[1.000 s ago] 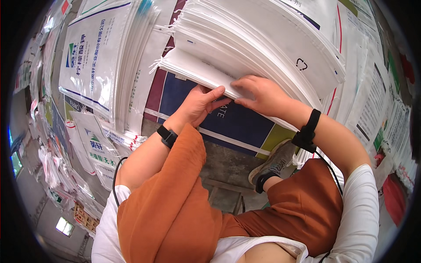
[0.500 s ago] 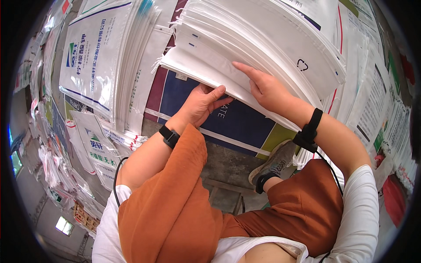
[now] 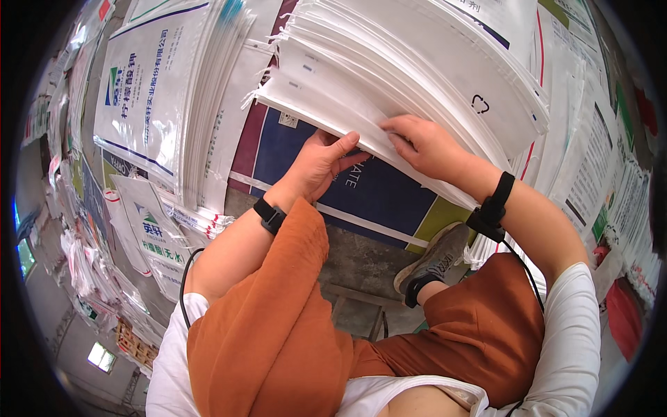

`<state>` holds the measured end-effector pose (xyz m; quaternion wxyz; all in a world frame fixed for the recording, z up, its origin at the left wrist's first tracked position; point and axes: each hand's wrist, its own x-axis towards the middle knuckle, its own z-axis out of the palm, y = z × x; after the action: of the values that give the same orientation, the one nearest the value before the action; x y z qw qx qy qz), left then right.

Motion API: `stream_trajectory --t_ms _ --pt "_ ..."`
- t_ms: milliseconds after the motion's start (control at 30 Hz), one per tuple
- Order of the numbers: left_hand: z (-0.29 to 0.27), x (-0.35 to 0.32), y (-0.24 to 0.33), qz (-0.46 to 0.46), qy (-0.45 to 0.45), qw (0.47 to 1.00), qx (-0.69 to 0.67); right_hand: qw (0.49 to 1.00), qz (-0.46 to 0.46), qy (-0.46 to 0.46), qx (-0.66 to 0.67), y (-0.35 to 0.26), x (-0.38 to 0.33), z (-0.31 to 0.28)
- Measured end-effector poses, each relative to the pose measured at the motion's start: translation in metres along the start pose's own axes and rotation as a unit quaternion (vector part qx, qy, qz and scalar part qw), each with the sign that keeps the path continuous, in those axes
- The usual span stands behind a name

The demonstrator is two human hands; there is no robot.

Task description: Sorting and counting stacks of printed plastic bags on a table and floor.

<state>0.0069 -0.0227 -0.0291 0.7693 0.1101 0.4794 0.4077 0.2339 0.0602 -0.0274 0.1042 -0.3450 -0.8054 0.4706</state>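
Left hand [image 3: 316, 163] reaches under the lower edge of the stack of white woven bags [image 3: 417, 76]; its thumb points up against the underside and its fingers are curled loosely, tips hidden beneath the bags, so a firm grip cannot be confirmed. Right hand [image 3: 427, 146] lies palm-down on the same edge, fingers spread and flat, pressing on the bottom layers without closing around them. Both wrists carry black wristbands [image 3: 269, 215]. The stack sits in front of the person at upper centre, its layered edges fanned toward the hands. Beneath it lies a dark blue bag [image 3: 389, 194] with a white stripe. A second pile of printed white bags [image 3: 160, 90] lies to the left. A grey shoe [image 3: 434, 257] rests on the floor below.
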Motion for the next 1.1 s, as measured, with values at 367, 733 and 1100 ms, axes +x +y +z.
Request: stream_trajectory --t_ms 367,733,1100 --pt "0.002 -0.002 0.002 0.007 0.008 1.0 -0.003 0.998 -0.021 -0.041 -0.033 -0.009 0.0 -0.006" --pt "-0.001 0.0 -0.002 0.006 0.004 1.0 0.008 0.998 0.048 -0.029 -0.01 -0.015 0.002 -0.009" --pt "0.0 0.0 -0.002 0.009 0.002 1.0 -0.001 0.997 -0.018 -0.022 -0.075 -0.01 -0.001 -0.003"
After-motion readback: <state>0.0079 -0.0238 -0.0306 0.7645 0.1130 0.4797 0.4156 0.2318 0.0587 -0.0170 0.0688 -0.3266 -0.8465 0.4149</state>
